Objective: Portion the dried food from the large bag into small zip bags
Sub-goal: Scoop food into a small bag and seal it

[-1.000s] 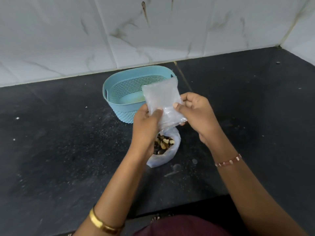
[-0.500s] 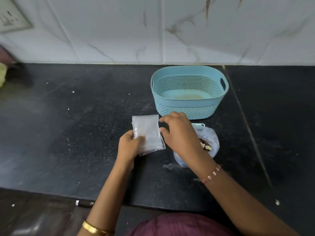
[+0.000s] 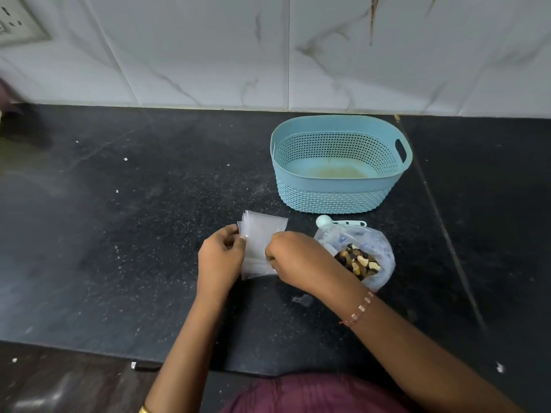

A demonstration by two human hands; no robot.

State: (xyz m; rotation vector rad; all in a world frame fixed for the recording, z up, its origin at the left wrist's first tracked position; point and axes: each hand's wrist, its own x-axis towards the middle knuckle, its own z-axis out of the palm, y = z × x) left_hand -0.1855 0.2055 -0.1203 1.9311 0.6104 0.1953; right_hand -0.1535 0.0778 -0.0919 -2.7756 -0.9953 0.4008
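My left hand (image 3: 220,257) and right hand (image 3: 293,259) are pinching the stack of small zip bags (image 3: 262,234) on the counter (image 3: 119,234), left of the large bag (image 3: 362,257). Long axis is running away from me, slightly tilted.

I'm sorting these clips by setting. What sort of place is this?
Probably a home kitchen: a dark stone counter against a marble-look tiled wall, a wall socket, and a blue basket.

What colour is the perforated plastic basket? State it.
Light blue perforated plastic basket; head view.
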